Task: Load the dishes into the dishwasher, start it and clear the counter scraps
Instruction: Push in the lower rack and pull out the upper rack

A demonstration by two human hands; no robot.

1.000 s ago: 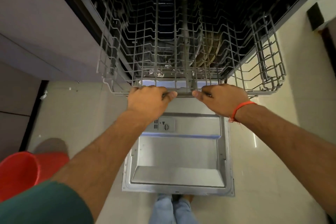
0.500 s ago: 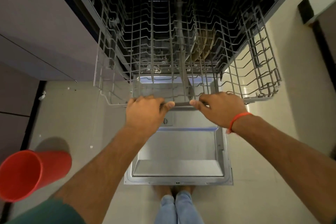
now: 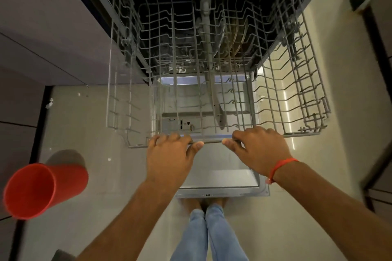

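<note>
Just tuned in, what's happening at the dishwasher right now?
A person stands at the open dishwasher door, with the left hand and right hand both gripping the front rail of the wire rack. The rack looks empty; some plates stand on a lower level inside. A red cup sits off to the left.

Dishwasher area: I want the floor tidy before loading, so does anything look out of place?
Yes. A red cup lies tipped on its side on the floor, left of the open door. A small pale scrap sits by the cabinet base. Both hands, left and right, grip the upper rack.
</note>
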